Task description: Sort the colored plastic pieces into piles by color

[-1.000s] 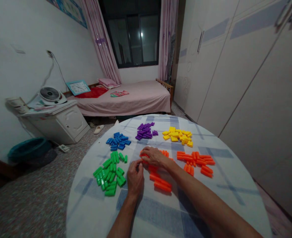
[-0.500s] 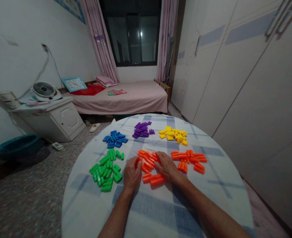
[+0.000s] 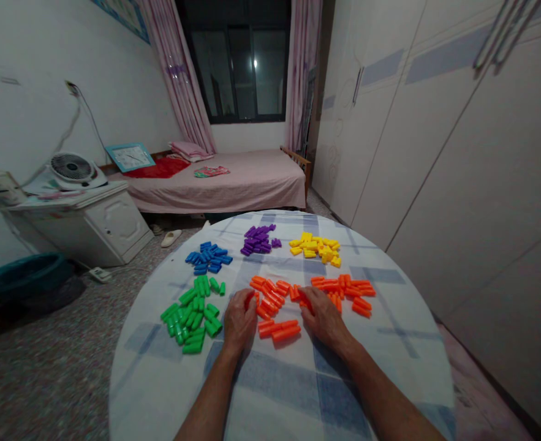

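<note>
My left hand [image 3: 241, 320] is closed at the left edge of a loose pile of orange plastic building blocks [image 3: 270, 298], its fingers curled together. A bit of orange shows between its thumb and forefinger. To the right, my right hand [image 3: 324, 316] is closed, its fingertips on an orange block [image 3: 301, 295] between that pile and a second orange group [image 3: 362, 288]. Its fingers partly cover the blocks there. Between my wrists and the pile lie joined orange blocks [image 3: 279, 331]. Green blocks [image 3: 190, 315] are spread just left of my left hand.
The round table [image 3: 279, 386] has a checked cloth. Blue blocks [image 3: 209, 257], purple blocks [image 3: 258, 240] and yellow blocks [image 3: 316, 246] lie in separate piles toward its far side. Beyond are a bed [image 3: 252, 180], a cabinet with a fan [image 3: 75, 168] and a wardrobe [image 3: 458, 171].
My right hand has shifted right, off the middle orange pile, and orange blocks now show in the gap between the two groups. My left hand stays beside the pile. The view has turned slightly right.
</note>
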The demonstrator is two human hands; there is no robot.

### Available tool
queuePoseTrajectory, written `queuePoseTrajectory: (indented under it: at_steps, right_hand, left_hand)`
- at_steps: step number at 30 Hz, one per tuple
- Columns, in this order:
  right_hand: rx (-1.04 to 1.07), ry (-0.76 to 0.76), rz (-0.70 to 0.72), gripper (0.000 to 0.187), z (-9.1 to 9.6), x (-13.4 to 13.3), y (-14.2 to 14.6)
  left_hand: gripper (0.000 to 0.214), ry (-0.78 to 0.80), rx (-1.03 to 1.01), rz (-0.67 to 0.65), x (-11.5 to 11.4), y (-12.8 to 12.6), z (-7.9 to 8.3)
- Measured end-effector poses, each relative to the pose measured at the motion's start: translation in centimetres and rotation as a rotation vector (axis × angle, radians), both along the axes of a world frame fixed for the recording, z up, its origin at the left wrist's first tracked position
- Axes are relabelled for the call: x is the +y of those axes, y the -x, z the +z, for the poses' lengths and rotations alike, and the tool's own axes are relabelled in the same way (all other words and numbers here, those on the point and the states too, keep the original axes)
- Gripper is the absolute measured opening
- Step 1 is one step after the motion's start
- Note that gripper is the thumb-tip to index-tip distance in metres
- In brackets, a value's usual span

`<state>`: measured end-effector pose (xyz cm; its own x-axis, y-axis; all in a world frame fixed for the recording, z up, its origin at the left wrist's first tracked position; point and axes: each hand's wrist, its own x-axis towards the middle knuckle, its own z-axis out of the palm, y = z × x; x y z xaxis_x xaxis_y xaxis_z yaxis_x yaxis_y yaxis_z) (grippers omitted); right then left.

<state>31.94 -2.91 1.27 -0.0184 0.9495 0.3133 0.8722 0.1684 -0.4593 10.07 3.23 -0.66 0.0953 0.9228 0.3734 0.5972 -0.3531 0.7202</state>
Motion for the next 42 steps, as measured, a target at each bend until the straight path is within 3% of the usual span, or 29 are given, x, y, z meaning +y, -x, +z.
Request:
queuePoseTrajectory:
  at_steps: [8,14,21,24,28,30,32,36,42]
  right_hand:
    - [-0.193,0.046,0.015,0.054,-0.1,0.2,0.7]
    - [-0.308,-0.039,-0.039,0.024,1.0,0.3,1.2]
    - [-0.302,-0.079,-0.253,0.02,1.2,-0.1,-1.8]
    - [-0.163,-0.101,-0.15,0.018,1.7,-0.4,-1.5]
    - [0.055,-0.034,0.255,0.018,2.4,-1.3,1.2]
    - [0.055,0.0,0.417,0.025,2.4,-1.8,2.8]
    - [0.001,0.02,0.49,0.032,2.1,-2.1,4.1]
    - [-0.096,0.03,0.387,0.021,1.5,-2.1,5.0]
    - [-0.186,0.039,0.22,0.018,1.9,-1.8,3.1]
  left_hand:
    - [0.029,-0.003,0.004,-0.012,0.2,0.2,-0.1]
    - [0.028,-0.009,-0.005,-0.033,0.2,0.4,-0.2]
    - [0.026,-0.021,0.002,-0.013,0.1,0.4,0.2]
    - [0.026,-0.025,0.007,-0.011,-0.1,0.3,0.4]
    - [0.026,-0.025,0.024,-0.021,-0.1,0.2,0.4]
    - [0.026,-0.024,0.021,-0.023,-0.1,0.2,0.3]
    - [0.026,-0.026,0.011,-0.022,0.0,0.3,0.2]
    - [0.026,-0.027,0.002,-0.02,0.1,0.3,0.1]
    - [0.026,-0.034,0.01,-0.038,0.2,0.5,-0.2]
